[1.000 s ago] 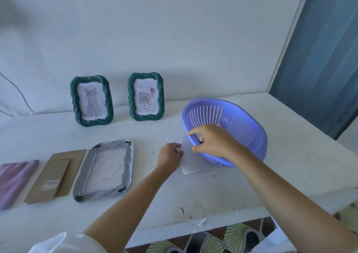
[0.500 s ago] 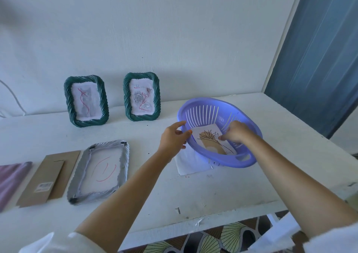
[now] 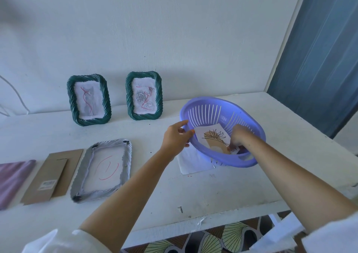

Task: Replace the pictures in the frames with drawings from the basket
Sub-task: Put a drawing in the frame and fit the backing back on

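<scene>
Seen from above, three frames share a white table. Two green frames, one at centre left and the other just to its right, stand upright against the wall. Each holds a picture with red scribbles. One grey frame lies flat at lower left, with a red-marked sheet inside it.

Beside the grey frame, further left, lies one brown cardboard backing. One purple cloth sits at the left edge of the picture. A blue curtain fills the upper right.

One lilac slotted basket sits right of centre and partly covers one loose white sheet. Only that sheet's near-left part shows.

One drawing of a black-lined flower on a tan shape is visible inside the basket, lying on its floor. The person's left hand grips the basket's left rim, with the thumb over the edge. The right hand reaches into the basket and pinches the drawing's near right corner, hiding that corner from view.
</scene>
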A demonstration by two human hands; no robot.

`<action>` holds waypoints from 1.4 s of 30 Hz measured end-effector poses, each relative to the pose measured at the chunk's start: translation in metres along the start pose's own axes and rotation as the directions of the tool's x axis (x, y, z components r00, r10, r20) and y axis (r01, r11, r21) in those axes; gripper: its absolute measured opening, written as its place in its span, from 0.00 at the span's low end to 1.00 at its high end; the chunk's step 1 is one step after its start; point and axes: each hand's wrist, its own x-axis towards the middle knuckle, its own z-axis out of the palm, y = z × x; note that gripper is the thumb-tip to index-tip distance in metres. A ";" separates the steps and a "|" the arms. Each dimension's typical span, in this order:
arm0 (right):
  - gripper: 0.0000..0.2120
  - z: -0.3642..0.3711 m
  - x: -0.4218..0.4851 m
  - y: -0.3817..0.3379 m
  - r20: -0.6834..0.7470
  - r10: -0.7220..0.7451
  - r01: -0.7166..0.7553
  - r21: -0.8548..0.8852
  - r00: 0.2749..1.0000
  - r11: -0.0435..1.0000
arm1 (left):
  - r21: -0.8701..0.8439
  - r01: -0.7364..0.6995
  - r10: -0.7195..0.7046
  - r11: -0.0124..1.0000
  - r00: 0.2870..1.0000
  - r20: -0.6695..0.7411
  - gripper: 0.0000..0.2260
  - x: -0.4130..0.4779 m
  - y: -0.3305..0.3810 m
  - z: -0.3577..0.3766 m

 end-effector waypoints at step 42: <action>0.09 0.095 -0.105 -0.212 -0.065 -0.337 0.272 0.741 0.939 0.615 | -0.042 0.305 -0.304 0.951 0.906 -0.294 0.12 -0.058 -0.061 -0.211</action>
